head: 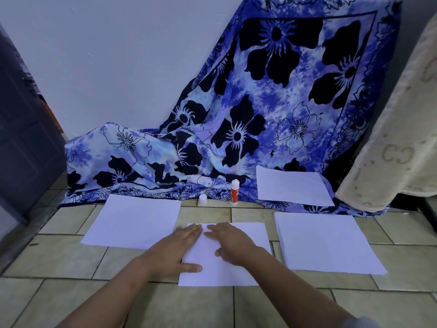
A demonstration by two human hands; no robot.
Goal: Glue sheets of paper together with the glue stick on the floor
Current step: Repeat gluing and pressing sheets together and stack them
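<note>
Pressing flat, a person's left hand [176, 247] and right hand [230, 242] lie side by side, fingers straight, on a white sheet [246, 233] on the tiled floor [71, 259]. Beyond the fingertips an uncapped glue stick [234, 192] stands upright, its cap [202, 200] just left.

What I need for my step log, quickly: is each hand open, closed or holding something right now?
Left hand: open, fingers flat, pressing on the middle sheet.
Right hand: open, fingers flat on the same sheet.
</note>
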